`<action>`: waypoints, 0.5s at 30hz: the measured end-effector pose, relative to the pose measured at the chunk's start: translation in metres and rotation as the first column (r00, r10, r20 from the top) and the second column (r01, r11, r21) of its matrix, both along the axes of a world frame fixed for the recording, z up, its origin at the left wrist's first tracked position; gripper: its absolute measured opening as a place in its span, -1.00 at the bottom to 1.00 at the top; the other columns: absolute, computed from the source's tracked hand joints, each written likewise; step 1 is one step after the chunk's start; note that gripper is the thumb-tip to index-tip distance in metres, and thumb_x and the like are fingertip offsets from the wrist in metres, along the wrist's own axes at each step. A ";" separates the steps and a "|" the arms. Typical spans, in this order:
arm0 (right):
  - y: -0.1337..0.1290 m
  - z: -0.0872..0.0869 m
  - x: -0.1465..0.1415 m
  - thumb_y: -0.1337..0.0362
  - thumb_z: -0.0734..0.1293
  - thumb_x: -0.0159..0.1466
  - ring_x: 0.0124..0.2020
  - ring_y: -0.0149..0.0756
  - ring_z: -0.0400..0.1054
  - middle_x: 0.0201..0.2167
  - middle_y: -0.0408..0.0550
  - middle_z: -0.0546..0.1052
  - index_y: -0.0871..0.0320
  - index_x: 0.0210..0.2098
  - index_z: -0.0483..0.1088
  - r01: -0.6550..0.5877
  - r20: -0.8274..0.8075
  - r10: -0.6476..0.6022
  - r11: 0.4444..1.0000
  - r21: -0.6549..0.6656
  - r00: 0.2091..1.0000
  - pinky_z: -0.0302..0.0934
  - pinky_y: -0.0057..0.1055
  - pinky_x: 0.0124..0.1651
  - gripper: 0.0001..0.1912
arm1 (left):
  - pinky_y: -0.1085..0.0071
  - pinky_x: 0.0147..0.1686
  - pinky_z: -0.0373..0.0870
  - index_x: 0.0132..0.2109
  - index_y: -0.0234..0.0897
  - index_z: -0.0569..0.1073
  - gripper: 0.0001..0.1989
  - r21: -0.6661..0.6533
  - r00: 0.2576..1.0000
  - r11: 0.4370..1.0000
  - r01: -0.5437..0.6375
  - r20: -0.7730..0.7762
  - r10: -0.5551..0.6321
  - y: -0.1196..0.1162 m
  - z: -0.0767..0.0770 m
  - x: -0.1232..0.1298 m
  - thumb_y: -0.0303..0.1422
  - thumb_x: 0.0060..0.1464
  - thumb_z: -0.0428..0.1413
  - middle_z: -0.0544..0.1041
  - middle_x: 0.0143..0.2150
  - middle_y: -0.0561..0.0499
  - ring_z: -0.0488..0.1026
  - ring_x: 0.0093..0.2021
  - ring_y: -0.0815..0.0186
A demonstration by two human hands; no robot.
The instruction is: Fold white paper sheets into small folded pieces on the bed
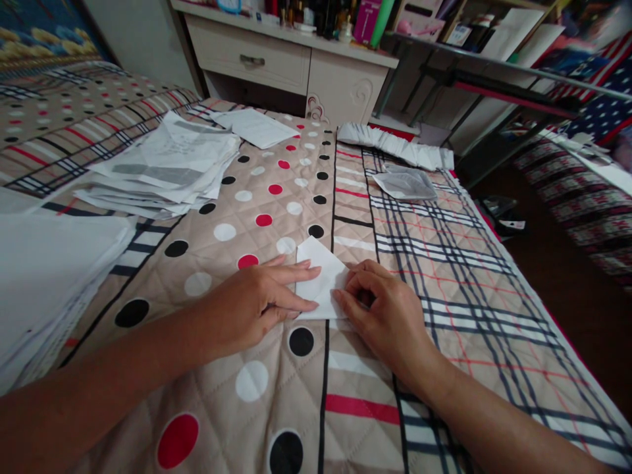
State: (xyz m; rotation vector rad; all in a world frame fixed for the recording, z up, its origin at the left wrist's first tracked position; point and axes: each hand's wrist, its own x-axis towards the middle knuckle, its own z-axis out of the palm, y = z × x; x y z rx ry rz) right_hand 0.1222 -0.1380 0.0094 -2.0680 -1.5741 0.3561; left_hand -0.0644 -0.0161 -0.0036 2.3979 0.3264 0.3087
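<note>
A small folded piece of white paper lies on the quilted bedspread in front of me, with one slanted edge at its upper right. My left hand rests flat on its left side, fingers stretched out and a little apart. At the paper's right edge, my right hand has its thumb and fingers curled in a pinch on the paper. The tips of the right index and other fingers are partly hidden behind the hand.
A stack of printed sheets lies at the upper left, with more white paper at the left edge. Several folded papers stand in a row at the back right, near a clear plastic bag. A drawer cabinet is behind the bed.
</note>
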 end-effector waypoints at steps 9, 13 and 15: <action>0.003 0.001 0.001 0.30 0.35 0.19 -0.45 -0.39 0.28 -0.43 -0.15 0.41 0.14 -0.55 0.30 -0.023 0.048 0.023 1.000 -0.011 0.999 0.08 -0.41 -0.36 -0.79 | 0.05 0.34 0.05 -0.07 -0.07 0.59 -0.53 -0.014 0.997 0.999 -0.035 -0.070 0.034 -0.005 0.018 0.000 -0.60 -0.03 0.00 0.36 0.24 0.03 0.30 0.27 0.18; 0.002 -0.001 0.000 0.29 0.34 0.20 -0.45 -0.38 0.29 -0.44 -0.15 0.41 0.14 -0.55 0.30 -0.022 0.053 0.022 1.000 0.003 0.998 0.08 -0.41 -0.35 -0.79 | 0.06 0.33 0.07 -0.10 -0.11 0.61 -0.59 -0.029 0.996 0.998 -0.056 -0.077 0.054 -0.005 0.020 0.001 -0.57 0.01 0.00 0.39 0.23 0.01 0.30 0.27 0.18; 0.001 -0.001 0.000 0.29 0.33 0.21 -0.46 -0.38 0.29 -0.44 -0.14 0.42 0.14 -0.54 0.31 -0.024 0.063 0.023 1.000 0.018 0.998 0.08 -0.41 -0.35 -0.79 | 0.06 0.33 0.09 -0.12 -0.11 0.62 -0.67 -0.024 0.996 0.997 -0.071 -0.051 0.070 -0.006 0.016 0.001 -0.51 0.07 0.04 0.41 0.21 -0.01 0.31 0.26 0.18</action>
